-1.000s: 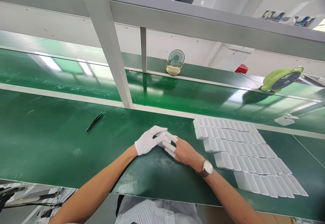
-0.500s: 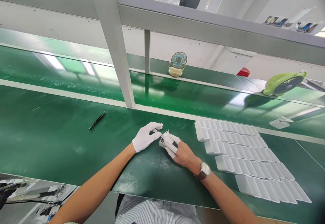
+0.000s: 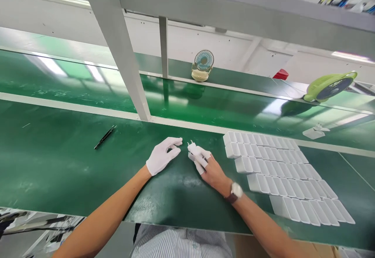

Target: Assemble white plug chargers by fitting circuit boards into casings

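My right hand (image 3: 208, 165), with white finger cots on some fingers, grips a small white plug housing (image 3: 191, 147) just above the green bench. Two metal prongs stick out of its far end, and its lower part is hidden by my fingers. Left of it, my left hand (image 3: 163, 155) wears a white glove and rests over the bench. Its thumb and fingers are apart in a curve, with nothing visible between them, and it does not touch the plug housing.
Rows of open white plastic housings (image 3: 281, 168) stand at the right. Black tweezers (image 3: 105, 137) lie at the left on the green bench (image 3: 58, 164). A grey post (image 3: 129, 66) rises behind. Beyond the bench are a small fan (image 3: 202, 65) and a green fan (image 3: 329, 86).
My right hand has turned the plug housing, so its prongs now point away and its dark inside no longer shows. My left hand stays beside it. The view has tilted slightly downward.
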A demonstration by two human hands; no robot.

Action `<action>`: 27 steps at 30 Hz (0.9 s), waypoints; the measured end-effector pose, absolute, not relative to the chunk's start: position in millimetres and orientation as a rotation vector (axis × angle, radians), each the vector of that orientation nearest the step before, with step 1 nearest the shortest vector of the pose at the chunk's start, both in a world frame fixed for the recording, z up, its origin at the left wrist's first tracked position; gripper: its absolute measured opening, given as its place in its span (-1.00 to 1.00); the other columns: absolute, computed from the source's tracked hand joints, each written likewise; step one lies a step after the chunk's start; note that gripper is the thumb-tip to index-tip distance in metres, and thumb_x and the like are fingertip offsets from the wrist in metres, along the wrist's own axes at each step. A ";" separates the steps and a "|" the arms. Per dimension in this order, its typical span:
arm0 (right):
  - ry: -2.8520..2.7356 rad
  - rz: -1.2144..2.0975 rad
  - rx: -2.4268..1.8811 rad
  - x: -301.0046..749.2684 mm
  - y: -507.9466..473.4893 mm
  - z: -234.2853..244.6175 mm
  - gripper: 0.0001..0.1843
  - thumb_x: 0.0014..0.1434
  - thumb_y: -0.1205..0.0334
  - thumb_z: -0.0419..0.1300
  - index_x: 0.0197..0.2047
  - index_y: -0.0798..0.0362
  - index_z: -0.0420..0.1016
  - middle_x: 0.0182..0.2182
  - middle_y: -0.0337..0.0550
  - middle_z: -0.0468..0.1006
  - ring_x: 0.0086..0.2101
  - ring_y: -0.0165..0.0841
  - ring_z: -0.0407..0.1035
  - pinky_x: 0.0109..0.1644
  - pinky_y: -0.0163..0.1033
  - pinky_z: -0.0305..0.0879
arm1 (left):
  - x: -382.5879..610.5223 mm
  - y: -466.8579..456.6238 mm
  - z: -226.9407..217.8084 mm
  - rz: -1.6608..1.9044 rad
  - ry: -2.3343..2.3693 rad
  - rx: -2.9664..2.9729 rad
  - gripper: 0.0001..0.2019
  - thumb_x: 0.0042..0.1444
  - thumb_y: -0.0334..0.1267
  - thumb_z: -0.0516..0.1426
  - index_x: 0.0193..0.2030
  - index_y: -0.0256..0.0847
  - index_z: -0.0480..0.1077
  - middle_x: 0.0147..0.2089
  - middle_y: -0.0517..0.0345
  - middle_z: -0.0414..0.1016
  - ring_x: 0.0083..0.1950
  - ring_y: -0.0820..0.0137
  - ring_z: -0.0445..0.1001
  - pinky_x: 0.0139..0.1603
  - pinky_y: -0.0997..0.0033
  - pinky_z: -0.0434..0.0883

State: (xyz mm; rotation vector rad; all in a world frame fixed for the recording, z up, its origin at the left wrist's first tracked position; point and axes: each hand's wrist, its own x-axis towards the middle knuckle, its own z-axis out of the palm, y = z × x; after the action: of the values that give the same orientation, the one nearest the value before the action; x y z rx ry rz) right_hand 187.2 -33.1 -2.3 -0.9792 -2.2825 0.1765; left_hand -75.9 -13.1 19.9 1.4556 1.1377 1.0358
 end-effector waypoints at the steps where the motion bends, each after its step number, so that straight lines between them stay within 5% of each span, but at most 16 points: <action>1: -2.304 0.194 -1.023 185.5 -33.9 -9.2 -0.32 0.36 0.37 0.13 0.47 -0.20 0.13 0.35 0.07 0.28 0.21 0.03 0.37 0.22 0.22 0.49 | -75.6 -13.3 19.9 1.038 1.128 1.436 -0.59 0.22 -0.12 0.20 0.18 -0.16 0.45 0.14 -0.05 0.53 0.15 0.18 0.49 0.29 0.06 0.40; 7: -2.269 0.187 -1.124 183.7 -37.0 -26.3 -0.35 0.37 0.36 0.13 0.46 -0.21 0.16 0.42 0.06 0.14 0.17 -0.02 0.40 0.21 0.15 0.49 | -71.5 -13.7 10.4 0.944 1.185 1.512 -0.58 0.21 -0.13 0.21 0.20 -0.09 0.43 0.14 0.03 0.53 0.07 0.23 0.51 0.23 0.09 0.43; 15: -2.000 0.375 -1.066 179.6 -40.3 -13.2 -0.49 0.38 0.31 0.13 0.34 -0.22 0.34 0.22 -0.04 0.41 0.18 -0.16 0.39 0.29 0.08 0.43 | -50.5 -20.9 4.8 0.861 1.208 1.718 -0.49 0.14 -0.24 0.25 0.26 -0.11 0.37 0.19 0.03 0.48 0.16 0.20 0.47 0.14 0.14 0.48; 19: -1.707 0.772 -0.976 169.6 -41.8 -8.1 -0.61 0.37 0.19 0.18 0.23 -0.19 0.45 0.19 -0.05 0.44 0.17 -0.17 0.40 0.23 0.03 0.48 | -46.4 -28.6 4.1 0.871 1.170 1.763 -0.42 0.15 -0.23 0.27 0.32 -0.09 0.31 0.20 0.04 0.46 0.07 0.23 0.48 0.16 0.12 0.46; 27: -1.005 1.683 -0.819 142.6 -44.5 8.0 -0.55 0.37 0.05 0.21 0.28 -0.07 0.40 0.17 -0.04 0.53 0.04 -0.15 0.51 0.09 -0.02 0.53 | -46.4 -38.1 20.3 0.916 1.202 1.776 -0.15 0.00 -0.30 0.35 0.44 0.07 0.16 0.06 0.14 0.42 -0.04 0.27 0.43 0.04 0.18 0.47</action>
State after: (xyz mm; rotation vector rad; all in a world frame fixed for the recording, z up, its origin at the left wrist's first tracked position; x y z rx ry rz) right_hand 142.6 -44.5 8.0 -0.8186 -1.0054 1.6830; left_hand -46.4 -38.1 20.3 1.7762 1.2020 0.9156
